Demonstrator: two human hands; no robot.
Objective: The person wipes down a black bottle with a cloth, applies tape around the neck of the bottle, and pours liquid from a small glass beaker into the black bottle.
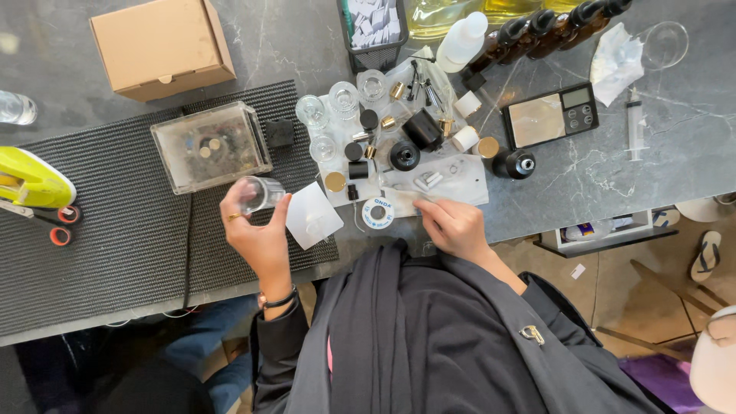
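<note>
The left hand is gripping a small clear glass jar between thumb and fingers, lifting it just beside a white card, while the right hand, well apart from it, is pinching its fingertips at the edge of a white sheet, with a tape roll lying between the two hands.

My left hand grips a small clear glass jar above the ribbed black mat. My right hand rests on the white sheet, fingertips by the tape roll. Pocket scale, syringe, cardboard box further off.
</note>
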